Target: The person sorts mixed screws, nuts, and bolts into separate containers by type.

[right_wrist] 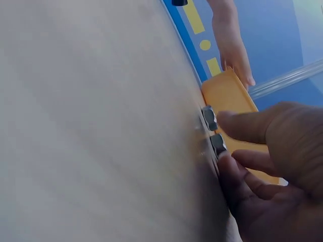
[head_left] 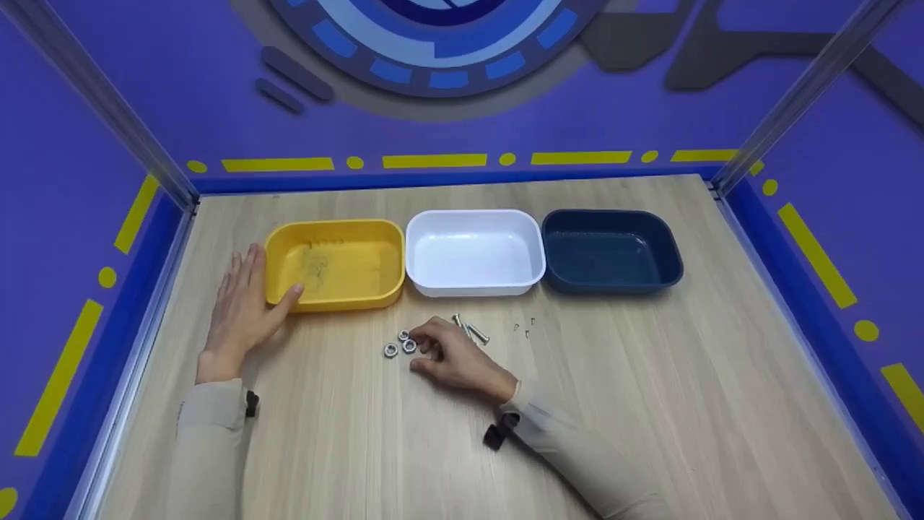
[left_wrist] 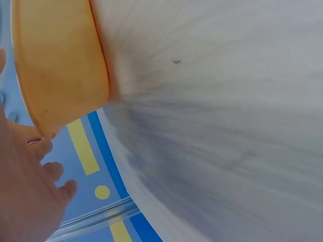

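Three small silvery hex nuts [head_left: 401, 343] lie clustered on the tabletop [head_left: 650, 404]. Right hand [head_left: 455, 357] grip curled, fingertips touching nuts; whether any is grasped, cannot tell. Left hand [head_left: 242, 307] released, flat against yellow tray [head_left: 336, 263].

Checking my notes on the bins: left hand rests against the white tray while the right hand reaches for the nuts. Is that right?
Not quite: the left hand rests against the yellow tray, not the white one, as the head view shows. The right hand does reach for the nuts.

Head camera looks down on my whole table.
Both wrist cameras skim low and close, sharing the yellow tray [head_left: 333, 263].
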